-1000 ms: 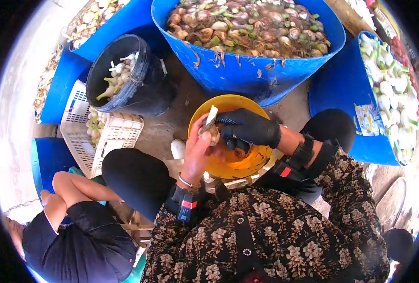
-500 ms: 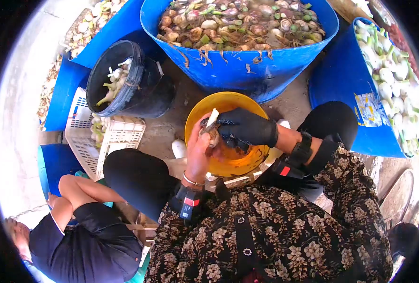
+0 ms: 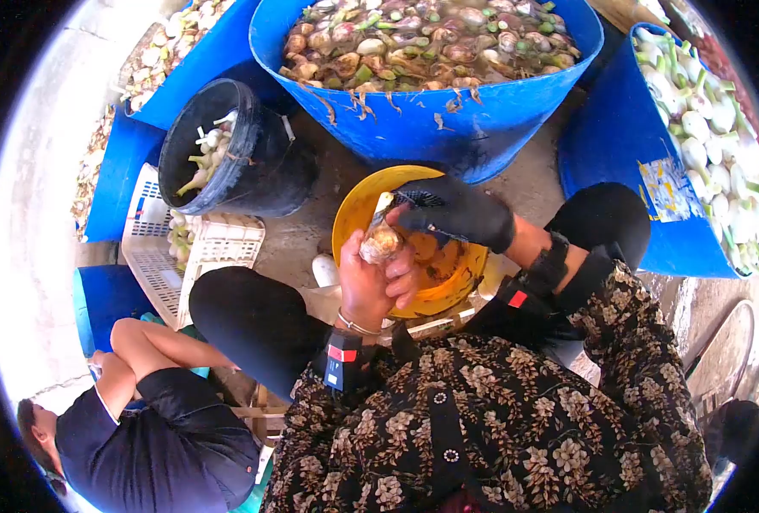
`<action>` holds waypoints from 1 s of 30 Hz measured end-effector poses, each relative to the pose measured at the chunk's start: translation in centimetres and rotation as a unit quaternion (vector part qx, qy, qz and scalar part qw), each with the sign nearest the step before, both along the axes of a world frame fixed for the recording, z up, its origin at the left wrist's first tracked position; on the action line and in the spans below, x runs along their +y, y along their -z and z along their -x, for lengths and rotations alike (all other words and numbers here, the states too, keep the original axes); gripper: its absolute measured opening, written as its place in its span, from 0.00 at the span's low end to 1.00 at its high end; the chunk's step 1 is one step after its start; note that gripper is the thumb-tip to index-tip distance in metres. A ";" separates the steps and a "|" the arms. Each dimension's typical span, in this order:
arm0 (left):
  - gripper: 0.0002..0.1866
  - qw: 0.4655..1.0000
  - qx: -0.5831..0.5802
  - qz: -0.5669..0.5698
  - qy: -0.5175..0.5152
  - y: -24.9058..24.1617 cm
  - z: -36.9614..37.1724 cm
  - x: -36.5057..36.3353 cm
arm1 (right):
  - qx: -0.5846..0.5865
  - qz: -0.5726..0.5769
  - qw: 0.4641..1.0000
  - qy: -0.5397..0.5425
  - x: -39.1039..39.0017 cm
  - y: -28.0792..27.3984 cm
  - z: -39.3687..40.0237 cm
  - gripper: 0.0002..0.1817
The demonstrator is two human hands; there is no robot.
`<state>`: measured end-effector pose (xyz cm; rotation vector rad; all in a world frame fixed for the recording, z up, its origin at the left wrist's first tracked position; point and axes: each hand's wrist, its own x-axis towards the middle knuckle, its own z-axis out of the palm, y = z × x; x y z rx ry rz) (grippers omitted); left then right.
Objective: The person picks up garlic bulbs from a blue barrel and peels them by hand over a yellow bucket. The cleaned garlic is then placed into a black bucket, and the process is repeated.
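A garlic bulb (image 3: pixel 381 244) with brownish outer skin and a short, pale cut stem sits in my bare left hand (image 3: pixel 367 284), its root end facing me. My right hand (image 3: pixel 465 215), in a black glove, is closed at the stem side of the same bulb, with its fingertips at the stem. Both hands are above a yellow basin (image 3: pixel 355 203), which has wet orange-brown patches inside. Part of the right fingers is hidden behind the bulb and glove.
Ahead stands a large blue tub (image 3: pixel 413 128) of garlic bulbs in water. A blue tub (image 3: pixel 597 141) of white garlic is at right. A black bucket (image 3: pixel 281 175) and white crate (image 3: pixel 225 244) hold garlic at left. Another person (image 3: pixel 157 436) sits at lower left.
The bulb has turned so its root end shows toward me. My left fingers have shifted beneath it, and the gloved hand has moved slightly up and right.
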<state>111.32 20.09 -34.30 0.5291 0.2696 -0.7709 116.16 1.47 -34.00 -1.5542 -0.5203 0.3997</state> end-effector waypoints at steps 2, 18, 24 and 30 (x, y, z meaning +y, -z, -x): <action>0.31 0.999 0.033 -0.024 0.014 0.4 0.1 -0.3 | -0.063 -0.006 0.998 -0.015 0.3 1.6 -0.6 0.15; 0.20 0.677 -0.443 -0.568 -0.154 0.3 0.7 -3.3 | -0.187 0.057 0.973 0.122 1.4 1.9 -0.2 0.11; 0.20 0.793 -0.372 -0.439 -0.202 1.1 0.2 -4.3 | -0.091 -0.057 0.986 0.129 0.8 0.8 -0.4 0.07; 0.22 0.998 -0.037 -0.007 -0.052 -0.6 -0.6 -3.9 | 0.010 -0.082 0.985 0.153 0.2 1.8 -0.6 0.05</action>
